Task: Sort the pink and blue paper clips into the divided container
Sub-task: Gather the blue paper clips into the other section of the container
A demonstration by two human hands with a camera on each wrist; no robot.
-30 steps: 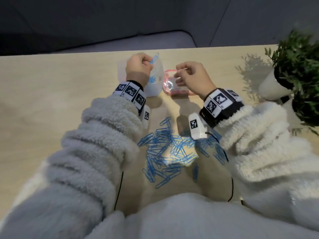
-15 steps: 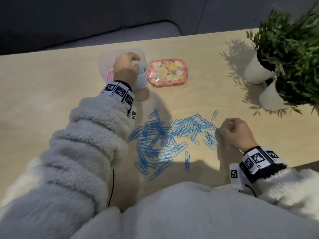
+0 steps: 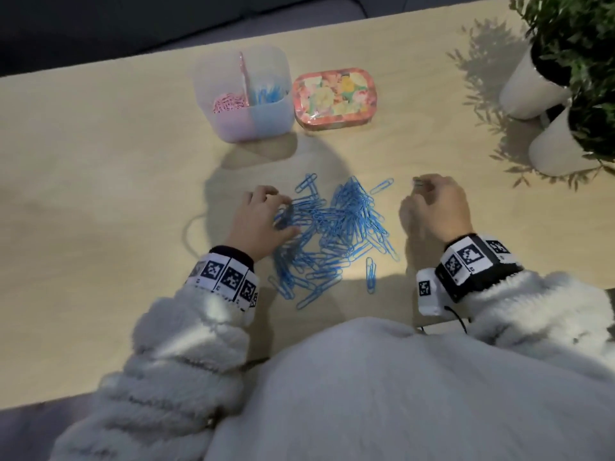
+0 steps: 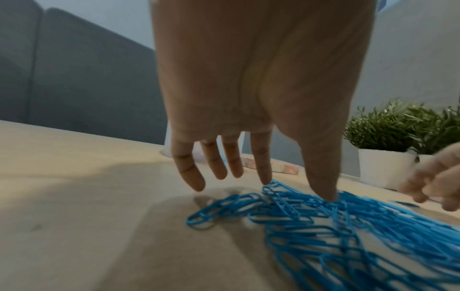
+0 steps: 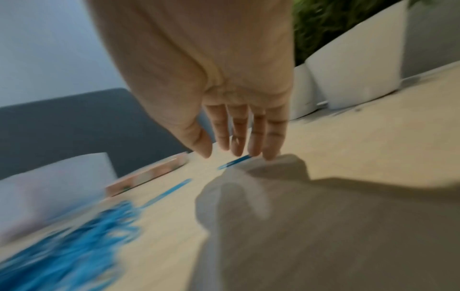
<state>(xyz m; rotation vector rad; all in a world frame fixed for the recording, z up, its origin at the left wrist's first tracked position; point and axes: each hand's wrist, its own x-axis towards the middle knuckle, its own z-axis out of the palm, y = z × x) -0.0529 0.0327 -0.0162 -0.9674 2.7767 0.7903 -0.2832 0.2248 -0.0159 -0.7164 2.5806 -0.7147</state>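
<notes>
Blue paper clips (image 3: 332, 227) lie heaped between spread left hand (image 3: 259, 224) and loosely curled right hand (image 3: 436, 211).

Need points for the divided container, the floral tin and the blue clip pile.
divided container (image 3: 266, 123), head view, front wall of the blue side.
floral tin (image 3: 334, 91), head view, middle of the lid.
blue clip pile (image 3: 336, 227), head view, centre of the heap.

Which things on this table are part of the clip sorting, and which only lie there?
For the job:
- loose pile of blue wire paper clips
- translucent plastic divided container
- pink paper clips in it

Lying about:
- flowered pink tin
- green plants in white pots
</notes>
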